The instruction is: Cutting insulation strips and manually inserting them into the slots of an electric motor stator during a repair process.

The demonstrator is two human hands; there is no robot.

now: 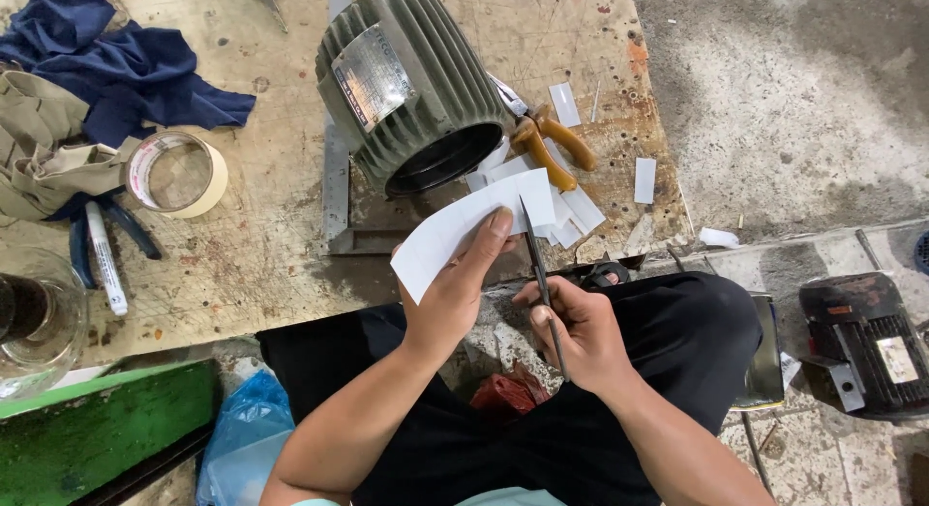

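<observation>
The left hand pinches a white paper strip, thumb on top, holding it up over the bench edge. The right hand is closed around a thin dark rod whose tip meets the strip's right end. Just beyond sit a ribbed green motor housing, paper scraps and orange-handled pliers on the wooden bench

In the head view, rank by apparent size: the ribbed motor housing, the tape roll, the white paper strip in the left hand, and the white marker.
1. Motor housing, clearly largest.
2. Paper strip in the left hand and tape roll: look alike; the strip is raised nearer the camera, so unranked.
3. Marker, smallest.
</observation>
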